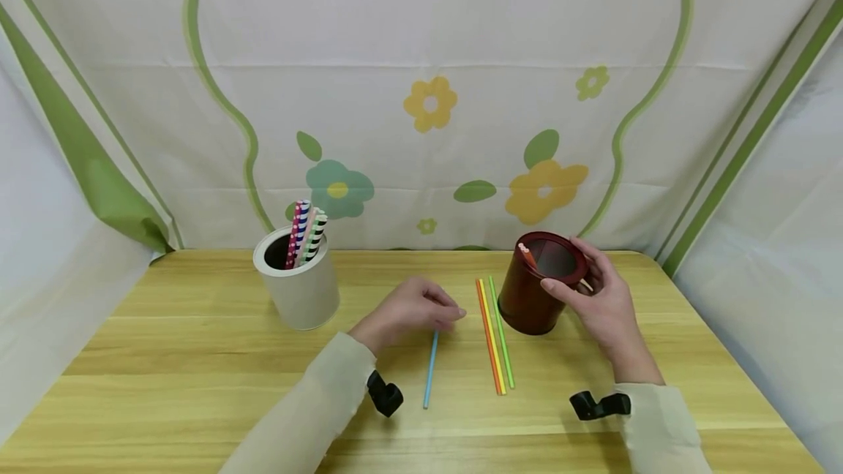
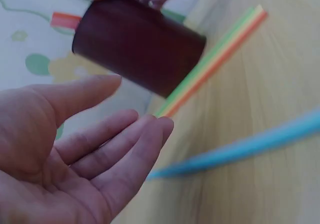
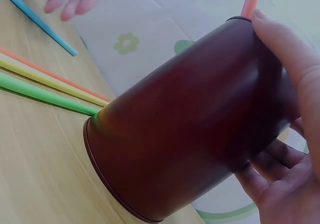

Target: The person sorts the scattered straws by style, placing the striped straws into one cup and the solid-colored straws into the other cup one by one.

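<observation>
My right hand (image 1: 604, 302) grips the dark red cylindrical container (image 1: 530, 302) near its rim, thumb on the near side and fingers round the far side. Orange straws (image 3: 249, 6) poke out of its mouth. My left hand (image 1: 415, 311) hovers over the far end of a blue straw (image 1: 431, 375), with nothing in its grasp; in the left wrist view its fingers are loosely extended and the thumb stands apart. Between the blue straw and the container lie an orange straw (image 1: 488, 342), a yellow straw (image 1: 494, 342) and a green straw (image 1: 503, 342), nearly parallel.
A white cylindrical container (image 1: 304, 295) stands at the left, holding several patterned straws (image 1: 306, 236), dotted and striped. Behind the wooden table (image 1: 197, 371) hangs a flower-print curtain (image 1: 395, 35). A black strap mount sits on each wrist.
</observation>
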The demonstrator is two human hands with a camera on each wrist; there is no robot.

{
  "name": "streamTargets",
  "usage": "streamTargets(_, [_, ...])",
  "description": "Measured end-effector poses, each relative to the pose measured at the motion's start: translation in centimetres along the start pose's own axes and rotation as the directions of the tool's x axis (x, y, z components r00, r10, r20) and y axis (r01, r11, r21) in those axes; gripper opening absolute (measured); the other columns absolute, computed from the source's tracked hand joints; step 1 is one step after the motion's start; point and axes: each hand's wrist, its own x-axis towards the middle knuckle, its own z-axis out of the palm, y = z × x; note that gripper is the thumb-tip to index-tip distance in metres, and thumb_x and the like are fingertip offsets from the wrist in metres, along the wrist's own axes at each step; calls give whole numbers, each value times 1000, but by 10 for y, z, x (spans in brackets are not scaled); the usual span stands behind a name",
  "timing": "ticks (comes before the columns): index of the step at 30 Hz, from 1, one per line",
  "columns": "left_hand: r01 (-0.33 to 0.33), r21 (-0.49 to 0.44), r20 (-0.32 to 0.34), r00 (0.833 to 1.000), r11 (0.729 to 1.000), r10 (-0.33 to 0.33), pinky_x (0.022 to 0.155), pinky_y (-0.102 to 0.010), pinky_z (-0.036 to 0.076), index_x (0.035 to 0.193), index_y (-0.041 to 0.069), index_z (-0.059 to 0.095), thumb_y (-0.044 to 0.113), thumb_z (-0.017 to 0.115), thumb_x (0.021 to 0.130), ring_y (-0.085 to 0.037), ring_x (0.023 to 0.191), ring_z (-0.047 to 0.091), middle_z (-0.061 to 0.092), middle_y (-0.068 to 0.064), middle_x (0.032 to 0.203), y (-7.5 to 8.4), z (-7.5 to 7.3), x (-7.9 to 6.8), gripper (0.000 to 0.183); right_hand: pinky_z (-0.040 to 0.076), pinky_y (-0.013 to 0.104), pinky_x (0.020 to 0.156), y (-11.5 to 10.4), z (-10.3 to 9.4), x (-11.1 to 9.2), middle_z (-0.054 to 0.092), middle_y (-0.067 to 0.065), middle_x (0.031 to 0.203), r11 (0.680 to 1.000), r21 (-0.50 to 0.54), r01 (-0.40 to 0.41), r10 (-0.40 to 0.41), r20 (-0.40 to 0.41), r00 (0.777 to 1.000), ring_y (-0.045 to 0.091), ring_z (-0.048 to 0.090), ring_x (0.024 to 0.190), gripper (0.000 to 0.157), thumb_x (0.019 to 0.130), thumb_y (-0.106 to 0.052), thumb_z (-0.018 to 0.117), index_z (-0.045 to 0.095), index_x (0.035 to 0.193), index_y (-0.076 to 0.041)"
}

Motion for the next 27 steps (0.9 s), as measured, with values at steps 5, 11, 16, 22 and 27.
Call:
streamTargets(5, [66,41,-104,993,997,-62,83,-37,68,100,-2,75,11,85,93,-22,82,78,75,-12,99,-13,-8,1,18,50,4,96,1,0,0,53,9,160,1000,-1,15,-15,1,1000,1,57,127,84,93,-17,87,44,164,-30])
streamTargets(11, [110,33,-135,985,993,-105,74,-33,67,101,-2,76,10,84,93,-15,72,76,79,-14,94,-21,-11,2,16,50,4,96,2,1,-1,54,7,159,1000,20,13,-12,-4,1000,2,57,127,83,94,-14,86,45,164,-30])
streamTargets(16, [119,-1,-142,983,993,-118,68,-31,66,101,-2,78,8,82,94,-12,63,72,80,-15,89,-26,-12,5,14,50,5,96,2,2,0,54,5,159,999,29,17,-17,-3,1000,3,58,127,83,93,-13,86,46,164,-29])
streamTargets(22, [131,11,-226,966,991,-125,57,-27,63,90,-1,76,8,86,91,-11,52,67,74,-11,75,-25,-4,10,13,50,4,97,2,3,0,54,7,160,1000,16,20,-20,-4,1000,3,57,129,83,94,-14,86,45,164,-30])
streamTargets(27, [174,47,-317,936,984,-151,49,-26,59,78,0,74,8,89,88,-12,43,63,68,-7,63,-21,9,22,20,50,4,96,3,2,0,54,6,160,1000,18,20,-20,-9,1000,2,57,128,83,93,-13,86,45,164,-29])
